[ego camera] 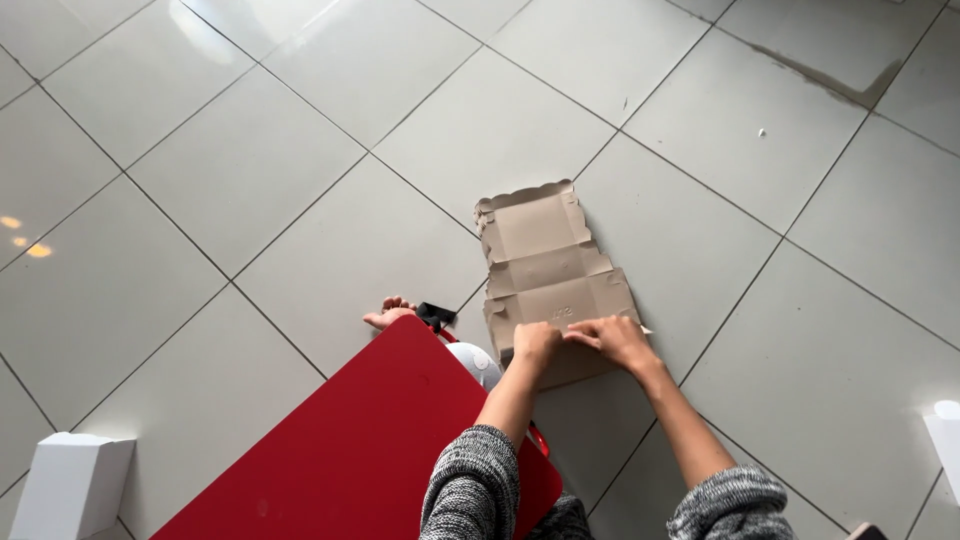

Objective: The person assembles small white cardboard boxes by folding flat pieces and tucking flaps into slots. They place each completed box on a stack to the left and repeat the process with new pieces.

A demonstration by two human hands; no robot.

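A flattened brown cardboard box (540, 260) with wavy flap edges lies on the tiled floor. My left hand (535, 345) presses on its near panel, fingers curled over the fold. Beside it, my right hand (618, 340) pinches the near right edge of the same cardboard. Both forearms reach forward out of grey knitted sleeves.
A red flat board (360, 450) lies across my lap at lower left. Toes of a bare foot (390, 313) show beyond it, beside a small black object (435, 315) and a white round thing (478, 362). White boxes stand at lower left (70, 485) and the right edge (945, 440).
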